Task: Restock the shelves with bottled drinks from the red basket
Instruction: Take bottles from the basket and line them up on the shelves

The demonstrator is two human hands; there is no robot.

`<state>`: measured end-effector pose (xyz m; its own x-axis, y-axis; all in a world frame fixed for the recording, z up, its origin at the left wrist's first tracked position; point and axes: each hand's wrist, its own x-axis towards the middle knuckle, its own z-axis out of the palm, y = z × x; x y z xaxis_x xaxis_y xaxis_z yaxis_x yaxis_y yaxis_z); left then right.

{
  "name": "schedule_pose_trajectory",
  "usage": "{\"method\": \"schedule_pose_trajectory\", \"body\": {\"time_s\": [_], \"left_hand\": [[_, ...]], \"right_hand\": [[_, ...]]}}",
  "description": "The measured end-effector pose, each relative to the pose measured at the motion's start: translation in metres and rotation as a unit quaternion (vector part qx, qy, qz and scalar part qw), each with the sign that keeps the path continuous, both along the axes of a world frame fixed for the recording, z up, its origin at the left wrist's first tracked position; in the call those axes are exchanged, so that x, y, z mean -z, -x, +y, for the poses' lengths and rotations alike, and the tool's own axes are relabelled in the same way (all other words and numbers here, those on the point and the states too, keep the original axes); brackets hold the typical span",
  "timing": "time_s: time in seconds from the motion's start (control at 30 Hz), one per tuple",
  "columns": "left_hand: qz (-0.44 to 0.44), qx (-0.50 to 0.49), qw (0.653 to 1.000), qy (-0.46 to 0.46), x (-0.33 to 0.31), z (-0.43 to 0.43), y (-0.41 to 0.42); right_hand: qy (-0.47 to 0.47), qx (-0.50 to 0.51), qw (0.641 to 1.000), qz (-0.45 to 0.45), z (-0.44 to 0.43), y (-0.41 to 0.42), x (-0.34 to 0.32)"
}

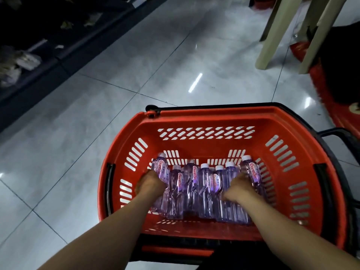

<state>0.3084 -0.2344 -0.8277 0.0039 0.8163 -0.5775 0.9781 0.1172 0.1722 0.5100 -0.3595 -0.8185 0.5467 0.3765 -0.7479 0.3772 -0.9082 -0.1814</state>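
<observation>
Reaching into the red slotted plastic basket [220, 117], my left hand [151, 184] and right hand [240, 189] each grip clear purple-tinted plastic bottles [191, 184] lying inside it. A whole row remains there, so I judge most of the shelving is left.

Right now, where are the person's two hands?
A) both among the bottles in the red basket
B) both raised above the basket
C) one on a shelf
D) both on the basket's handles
A: the left hand and the right hand each grip purple bottles inside the red basket.
</observation>
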Motion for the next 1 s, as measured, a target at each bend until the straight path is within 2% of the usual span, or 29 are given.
{"method": "schedule_pose_trajectory", "body": {"time_s": [0.1, 0.17, 0.3, 0.5, 0.67, 0.83, 1.0], "left_hand": [[-0.025, -0.022, 0.999, 0.011, 0.003, 0.005, 0.005], [-0.081, -0.069, 0.993, 0.044, 0.001, 0.007, 0.006], [-0.229, -0.145, 0.950, 0.156, -0.018, -0.002, -0.003], [-0.382, -0.028, 0.907, 0.173, -0.064, -0.029, -0.027], [-0.511, 0.062, 0.847, 0.132, -0.130, -0.068, -0.076], [-0.647, 0.115, 0.741, 0.138, -0.204, -0.134, -0.141], [-0.714, 0.179, 0.658, 0.163, -0.250, -0.226, -0.198]], "right_hand": [[-0.001, 0.022, 1.000, -0.016, -0.003, -0.001, 0.006], [-0.003, 0.003, 1.000, -0.019, -0.004, -0.003, 0.003], [-0.042, -0.041, 0.997, 0.044, -0.007, -0.007, -0.025], [-0.213, -0.011, 0.975, 0.059, -0.028, -0.012, -0.083], [-0.397, 0.051, 0.916, 0.017, -0.075, -0.030, -0.159], [-0.529, 0.175, 0.828, -0.062, -0.162, -0.057, -0.221], [-0.620, 0.240, 0.737, -0.116, -0.261, -0.075, -0.270]]}}
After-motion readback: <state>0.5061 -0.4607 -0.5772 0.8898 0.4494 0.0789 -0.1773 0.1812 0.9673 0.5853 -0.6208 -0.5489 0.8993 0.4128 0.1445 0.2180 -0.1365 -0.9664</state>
